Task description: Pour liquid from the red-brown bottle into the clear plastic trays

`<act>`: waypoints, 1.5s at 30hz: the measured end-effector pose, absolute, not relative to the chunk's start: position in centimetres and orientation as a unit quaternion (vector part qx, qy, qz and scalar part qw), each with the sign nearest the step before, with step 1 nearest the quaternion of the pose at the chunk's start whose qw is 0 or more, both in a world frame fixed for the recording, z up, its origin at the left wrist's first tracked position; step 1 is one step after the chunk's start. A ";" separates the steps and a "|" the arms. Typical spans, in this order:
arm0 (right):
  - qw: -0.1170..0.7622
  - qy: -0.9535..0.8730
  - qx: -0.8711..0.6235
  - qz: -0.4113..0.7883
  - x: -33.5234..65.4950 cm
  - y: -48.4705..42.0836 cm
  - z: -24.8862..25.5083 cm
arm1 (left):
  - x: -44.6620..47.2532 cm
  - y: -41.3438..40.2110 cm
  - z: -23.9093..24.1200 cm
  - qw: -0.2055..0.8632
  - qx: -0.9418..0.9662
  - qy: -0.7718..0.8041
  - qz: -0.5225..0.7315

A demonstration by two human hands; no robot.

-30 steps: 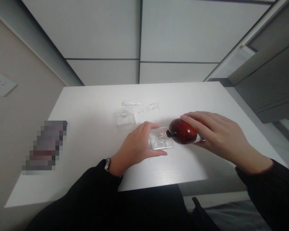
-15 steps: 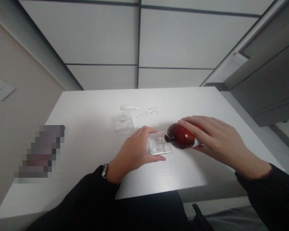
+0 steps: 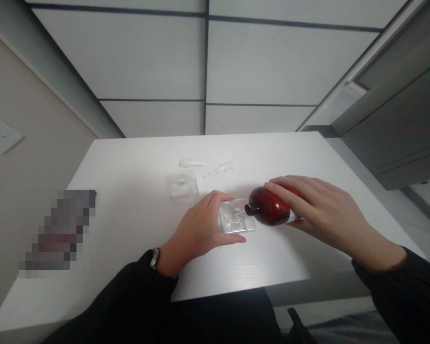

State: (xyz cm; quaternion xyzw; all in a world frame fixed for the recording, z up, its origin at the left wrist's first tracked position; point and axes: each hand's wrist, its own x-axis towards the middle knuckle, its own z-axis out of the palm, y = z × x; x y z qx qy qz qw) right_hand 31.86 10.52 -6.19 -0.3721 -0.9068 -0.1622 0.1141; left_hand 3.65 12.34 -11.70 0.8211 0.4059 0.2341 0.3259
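A clear square container [image 3: 232,223] with a small round opening in its top is gripped by my left hand [image 3: 204,222], fingers on the far side and thumb on the near side. My right hand [image 3: 315,205] is wrapped round a dark reddish-brown bottle [image 3: 270,205], tipped on its side with its uncapped mouth pointing left. That mouth is at the right side of the container's opening; I cannot tell whether they touch or whether liquid flows. Left of my left hand's fingers stands a second clear square container [image 3: 184,185].
Two clear droppers, one left [image 3: 193,163] and one right [image 3: 220,168], lie behind the containers on the white table [image 3: 129,239]. A blurred-out dark rectangular object [image 3: 59,229] lies at the table's left. Panelled doors [image 3: 150,57] rise behind the table.
The whole view has shifted slightly, so everything sits a little lower. Both hands keep their grip, and the bottle stays tilted at the container's opening.
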 end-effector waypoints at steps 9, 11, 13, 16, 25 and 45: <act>0.102 -0.909 -0.369 -0.166 31.9 10.5 -5.9 | 3.6 12.3 -11.8 0.334 0.816 0.403 0.244; 0.101 -0.910 -0.366 -0.167 31.9 10.5 -5.8 | 3.6 12.4 -11.8 0.336 0.815 0.404 0.244; 0.101 -0.910 -0.365 -0.169 31.9 10.6 -5.8 | 3.6 12.4 -11.9 0.335 0.816 0.401 0.248; 0.099 -0.909 -0.366 -0.173 31.8 10.5 -5.7 | 3.6 12.4 -12.0 0.334 0.817 0.399 0.248; 0.106 -0.905 -0.376 -0.165 32.0 10.5 -5.8 | 3.6 12.4 -11.9 0.335 0.817 0.401 0.244; 0.101 -0.908 -0.365 -0.180 31.9 10.5 -5.3 | 3.7 12.3 -11.8 0.336 0.817 0.403 0.239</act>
